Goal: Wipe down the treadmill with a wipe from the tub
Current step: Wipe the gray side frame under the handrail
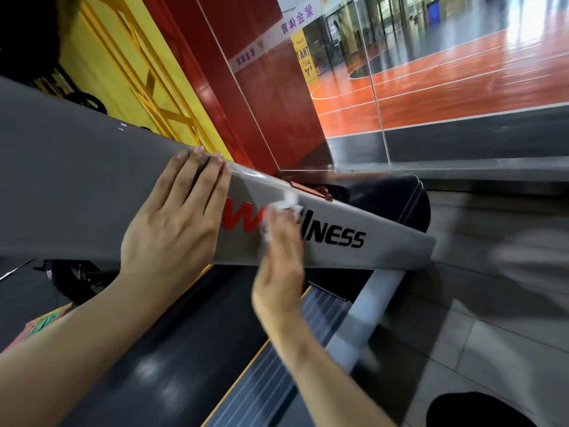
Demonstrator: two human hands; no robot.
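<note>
The left hand [172,223] lies flat on the treadmill's broad grey glossy side panel [77,186], fingers straight and together, their tips reaching the panel's upper edge; it grips nothing and seems only to brace. Just to its right, the right hand [281,257] comes up from below the panel's lower edge and presses a crumpled white wet wipe [288,208] against the panel, over the red and black lettering [335,235]. The hand is blurred, so how far its fingers curl round the wipe I cannot tell; bits of wipe show above the fingertips and at the hand's left side.

The wipe looks thin, soft and limp, very light, and likely damp. It will bunch and slide easily on the slick panel, so it is best held under flat fingers with a fold pinched by the thumb. The panel is stiff and smooth and should take firm pressure.

Below both hands runs the dark treadmill belt [172,349] with a ribbed side rail [277,365]. The tub is not in view.
</note>
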